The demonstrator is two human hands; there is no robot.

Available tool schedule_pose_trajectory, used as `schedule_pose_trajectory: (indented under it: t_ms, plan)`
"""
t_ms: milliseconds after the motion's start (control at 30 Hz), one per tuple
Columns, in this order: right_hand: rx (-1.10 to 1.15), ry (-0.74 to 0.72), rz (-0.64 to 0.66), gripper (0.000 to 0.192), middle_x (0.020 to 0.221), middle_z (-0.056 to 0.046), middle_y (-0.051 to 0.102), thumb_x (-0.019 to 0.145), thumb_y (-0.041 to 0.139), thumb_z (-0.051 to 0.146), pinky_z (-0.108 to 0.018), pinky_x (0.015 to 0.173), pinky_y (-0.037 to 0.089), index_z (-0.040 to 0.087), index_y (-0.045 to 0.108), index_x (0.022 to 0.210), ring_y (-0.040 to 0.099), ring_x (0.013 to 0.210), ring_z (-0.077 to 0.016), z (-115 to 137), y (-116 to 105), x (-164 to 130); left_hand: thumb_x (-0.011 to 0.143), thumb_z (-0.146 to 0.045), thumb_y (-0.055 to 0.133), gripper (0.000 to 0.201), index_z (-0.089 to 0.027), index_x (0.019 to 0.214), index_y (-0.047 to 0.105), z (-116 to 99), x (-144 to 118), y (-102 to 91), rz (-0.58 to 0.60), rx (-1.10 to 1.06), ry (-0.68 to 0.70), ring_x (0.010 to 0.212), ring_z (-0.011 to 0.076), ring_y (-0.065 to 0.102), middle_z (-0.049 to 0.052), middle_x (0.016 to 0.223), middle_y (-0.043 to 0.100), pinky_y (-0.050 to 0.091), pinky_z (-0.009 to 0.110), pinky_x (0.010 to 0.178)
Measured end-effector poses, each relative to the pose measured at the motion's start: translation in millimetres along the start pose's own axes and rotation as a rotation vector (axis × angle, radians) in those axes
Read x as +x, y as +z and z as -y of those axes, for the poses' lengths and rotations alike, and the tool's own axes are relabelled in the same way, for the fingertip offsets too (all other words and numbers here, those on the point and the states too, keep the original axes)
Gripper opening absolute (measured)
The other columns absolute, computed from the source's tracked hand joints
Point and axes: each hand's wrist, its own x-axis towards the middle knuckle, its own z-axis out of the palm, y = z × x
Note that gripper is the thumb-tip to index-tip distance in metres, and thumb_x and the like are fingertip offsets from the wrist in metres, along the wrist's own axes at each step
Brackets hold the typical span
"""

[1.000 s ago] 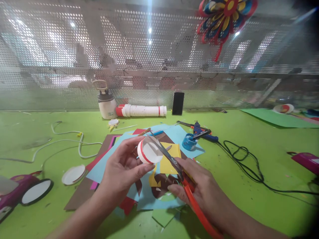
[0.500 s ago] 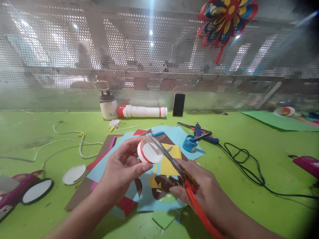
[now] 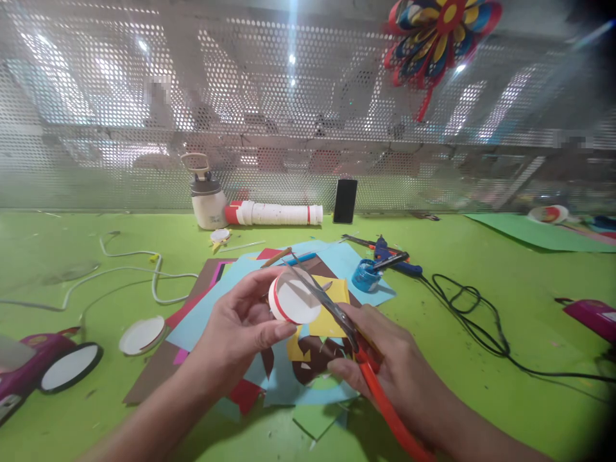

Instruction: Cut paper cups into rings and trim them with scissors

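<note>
My left hand [image 3: 250,314] grips a short white paper cup-like piece [image 3: 301,300] with a red band round its side, its flat white face turned toward me and to the right. My right hand [image 3: 385,359] holds scissors [image 3: 373,378] with red-orange handles. Their blades point up and to the left and lie along the right edge of the white face; whether they cut into it I cannot tell. Beneath both hands lie overlapping sheets of coloured paper, among them a light blue sheet [image 3: 212,305], a yellow sheet [image 3: 332,324] and brown scraps [image 3: 317,366].
Behind the papers stand a blue paint jar [image 3: 366,277] with a black marker, a blue glue gun [image 3: 385,249], a phone [image 3: 345,201], a white tube [image 3: 279,213] and a bottle [image 3: 209,206]. Cables [image 3: 481,330] cross the green table. A white disc [image 3: 142,335] lies left.
The white piece in my left hand has shifted slightly right and down, its face turned a little more toward me. The scissors in my right hand stay nearly in place.
</note>
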Motion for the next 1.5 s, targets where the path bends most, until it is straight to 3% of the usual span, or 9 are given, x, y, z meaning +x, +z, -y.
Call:
schedule_pose_trajectory:
  t_ms: [133,367,500,667,933,1267,1500]
  plan:
    - [-0.027,0.01,-0.004,0.037,0.101,-0.005,0.061,0.092,0.064,0.046,-0.04,0.079,0.049,0.028,0.06,0.124,0.058,0.09,-0.0245,0,-1,-1,0.062,-0.022,0.092,0.051,-0.028,0.11,0.076,-1,0,-1.7,0.006,0.014,-0.023,0.078,0.0177,0.073,0.002,0.093,0.078,0.062,0.024,0.067]
    - [-0.035,0.003,-0.014,0.034,0.095,-0.004,0.062,0.094,0.062,0.046,-0.037,0.074,0.048,0.027,0.062,0.122,0.057,0.084,-0.0225,0,-1,-1,0.059,-0.024,0.094,0.051,-0.025,0.107,0.078,-3,0,-2.7,-0.035,-0.005,-0.02,0.091,0.0206,0.074,0.006,0.106,0.079,0.06,0.026,0.079]
    - [-0.039,-0.004,-0.008,0.034,0.096,-0.004,0.063,0.092,0.065,0.045,-0.037,0.075,0.048,0.027,0.063,0.121,0.057,0.085,-0.0224,-1,-1,0,0.065,-0.03,0.091,0.048,-0.025,0.11,0.077,-4,1,-3.0,0.019,-0.004,-0.041,0.087,0.024,0.075,0.008,0.103,0.079,0.062,0.032,0.078]
    - [-0.03,-0.017,-0.02,0.041,0.106,-0.005,0.062,0.091,0.067,0.046,-0.037,0.081,0.048,0.028,0.058,0.127,0.058,0.094,-0.0233,0,-1,3,0.067,-0.027,0.089,0.045,-0.022,0.11,0.077,-4,-1,2.0,0.057,-0.044,-0.074,0.08,0.0204,0.074,0.007,0.095,0.08,0.062,0.029,0.076]
    - [0.004,-0.039,0.001,0.036,0.103,-0.001,0.06,0.093,0.065,0.045,-0.032,0.079,0.049,0.031,0.058,0.126,0.057,0.09,-0.0191,2,-2,1,0.068,-0.024,0.088,0.046,-0.022,0.112,0.076,-4,0,1.9,0.102,-0.088,-0.097,0.082,0.0179,0.074,0.005,0.095,0.079,0.061,0.024,0.077]
    - [-0.026,-0.031,0.001,0.035,0.099,-0.005,0.062,0.093,0.064,0.048,-0.037,0.076,0.049,0.027,0.062,0.12,0.058,0.087,-0.0231,0,-3,0,0.066,-0.031,0.09,0.043,-0.023,0.107,0.079,-8,-1,2.9,0.071,-0.041,-0.071,0.081,0.0205,0.074,0.007,0.094,0.08,0.062,0.028,0.073]
    - [-0.031,-0.05,-0.013,0.029,0.09,-0.002,0.063,0.093,0.065,0.044,-0.032,0.07,0.048,0.026,0.064,0.116,0.057,0.08,-0.0194,2,-3,0,0.072,-0.034,0.084,0.037,-0.019,0.105,0.079,-11,1,2.2,0.126,-0.039,-0.054,0.073,0.0146,0.068,0.006,0.09,0.077,0.06,0.021,0.07]
